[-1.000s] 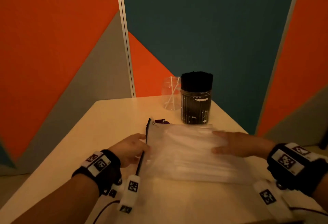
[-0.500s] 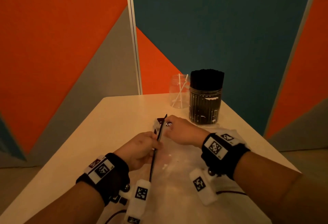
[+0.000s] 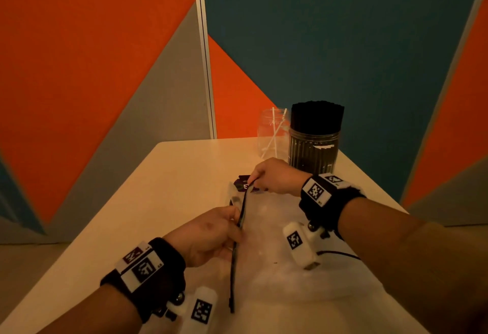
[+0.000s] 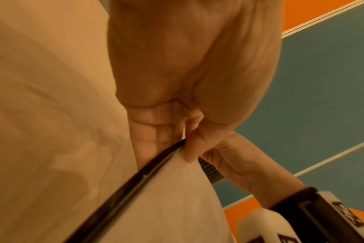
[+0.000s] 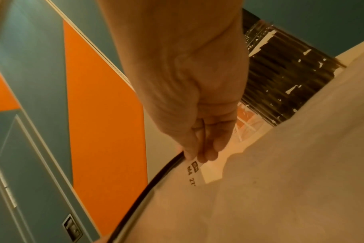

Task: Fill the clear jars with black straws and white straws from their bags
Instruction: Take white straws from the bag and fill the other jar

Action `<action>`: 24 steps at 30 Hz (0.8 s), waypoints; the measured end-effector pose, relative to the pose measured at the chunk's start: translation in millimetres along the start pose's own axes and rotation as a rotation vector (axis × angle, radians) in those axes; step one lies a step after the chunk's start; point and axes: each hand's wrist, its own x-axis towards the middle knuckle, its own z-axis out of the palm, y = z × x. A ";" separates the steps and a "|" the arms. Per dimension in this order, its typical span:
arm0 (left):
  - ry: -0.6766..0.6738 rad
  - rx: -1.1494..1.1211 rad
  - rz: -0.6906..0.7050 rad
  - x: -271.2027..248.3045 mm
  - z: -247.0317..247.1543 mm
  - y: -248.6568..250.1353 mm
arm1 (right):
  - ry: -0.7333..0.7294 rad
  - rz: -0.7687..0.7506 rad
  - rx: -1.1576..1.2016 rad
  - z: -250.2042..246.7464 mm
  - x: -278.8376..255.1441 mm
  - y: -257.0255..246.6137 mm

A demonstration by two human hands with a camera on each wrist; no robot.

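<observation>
Since half a second ago both hands have drawn apart along the black zip strip [image 3: 239,230] of the bag of white straws [image 3: 280,275], and a second ago the right hand lay flat on that bag rather than at its far corner. Nearest, the left hand [image 3: 208,236] has its grip narrow, thumb and fingers pinching the strip midway along. The bag lies flat on the counter [image 3: 169,188], its clear film spreading toward the near edge under the right forearm. Farther along, the right hand [image 3: 277,175] pinches the strip's far end, lifted off the counter, just beside a dark printed label [image 3: 241,184]. To the left of the bag the counter runs bare out to its left edge. Beyond the right hand, near the far edge, stand the jar packed with black straws [image 3: 314,146] and, just to its left, the clear jar [image 3: 272,135] holding a few white straws [image 3: 276,130]. Colour-blocked wall panels [image 3: 105,56] rise behind.
</observation>
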 end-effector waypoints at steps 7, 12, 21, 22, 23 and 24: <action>0.222 -0.013 0.012 3.1 0.9 4.3 | 0.196 0.004 0.019 -6.9 -34.5 -20.7; 0.259 -0.145 0.059 4.6 7.4 12.3 | -0.055 -0.165 -0.133 19.0 -116.1 -44.8; 0.393 -0.444 0.121 -2.3 16.8 15.4 | 0.108 -0.351 -0.076 48.4 -154.4 -23.5; 0.389 -0.462 0.149 -7.6 16.8 15.9 | 0.164 -0.366 -0.048 49.3 -154.5 -21.3; 0.376 -0.449 0.189 -13.9 17.5 16.2 | 0.213 -0.365 -0.021 49.7 -154.4 -19.7; 0.359 -0.381 0.238 -20.9 18.6 16.3 | 0.254 -0.351 0.012 49.3 -154.1 -18.8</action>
